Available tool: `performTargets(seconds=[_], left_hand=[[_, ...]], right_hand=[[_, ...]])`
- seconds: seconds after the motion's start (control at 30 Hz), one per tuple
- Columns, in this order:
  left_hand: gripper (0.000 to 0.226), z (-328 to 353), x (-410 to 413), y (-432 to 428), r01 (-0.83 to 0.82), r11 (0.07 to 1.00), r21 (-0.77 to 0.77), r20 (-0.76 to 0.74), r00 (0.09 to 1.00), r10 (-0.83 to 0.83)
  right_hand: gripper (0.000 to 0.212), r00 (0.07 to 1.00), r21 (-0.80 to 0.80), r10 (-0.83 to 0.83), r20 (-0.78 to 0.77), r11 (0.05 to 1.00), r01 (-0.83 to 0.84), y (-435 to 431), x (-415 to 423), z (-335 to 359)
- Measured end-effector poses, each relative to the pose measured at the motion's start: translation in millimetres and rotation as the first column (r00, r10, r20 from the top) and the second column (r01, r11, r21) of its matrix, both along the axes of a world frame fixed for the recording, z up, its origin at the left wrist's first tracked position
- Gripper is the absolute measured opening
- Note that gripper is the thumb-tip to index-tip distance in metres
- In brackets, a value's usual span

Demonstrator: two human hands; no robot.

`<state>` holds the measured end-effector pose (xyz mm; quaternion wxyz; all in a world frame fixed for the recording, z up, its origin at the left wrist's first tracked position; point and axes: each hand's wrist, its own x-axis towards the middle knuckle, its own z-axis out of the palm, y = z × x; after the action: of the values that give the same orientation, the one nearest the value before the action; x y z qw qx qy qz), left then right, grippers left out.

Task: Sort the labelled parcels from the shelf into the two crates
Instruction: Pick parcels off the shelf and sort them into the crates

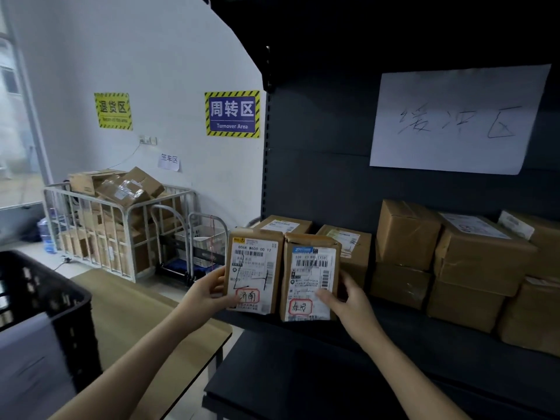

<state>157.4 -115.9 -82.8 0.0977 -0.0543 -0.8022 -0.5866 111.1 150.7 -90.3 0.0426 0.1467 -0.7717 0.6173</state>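
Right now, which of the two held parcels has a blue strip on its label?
The right parcel, in the right hand: blue strip atop its label. The left parcel has none.

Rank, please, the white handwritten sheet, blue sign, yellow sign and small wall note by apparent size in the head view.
white handwritten sheet
blue sign
yellow sign
small wall note
Sheet hangs nearer; true size unsure.

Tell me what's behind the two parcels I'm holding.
On the shelf, the rear left box sits behind the left parcel and the rear right box behind the right parcel. Much of both is covered.
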Motion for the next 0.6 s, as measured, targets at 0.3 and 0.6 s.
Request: performTargets(seconds=[0.3, 0.6], left_hand=[[0.034, 4, 72, -55, -0.256, 0.964, 0.075, -0.033, 0.965, 0.259], [0.026, 14, 139, -120, -0.464, 0.885, 0.048, -0.046, 0.884, 0.466]], right_hand=[[0.028, 0.978, -0.047, 0.210, -0.019, 0.976, -0.210, -73, 6, 8], [0.024, 0.921, -0.048, 0.390, -0.030, 0.919, -0.391, -171, 22, 13]])
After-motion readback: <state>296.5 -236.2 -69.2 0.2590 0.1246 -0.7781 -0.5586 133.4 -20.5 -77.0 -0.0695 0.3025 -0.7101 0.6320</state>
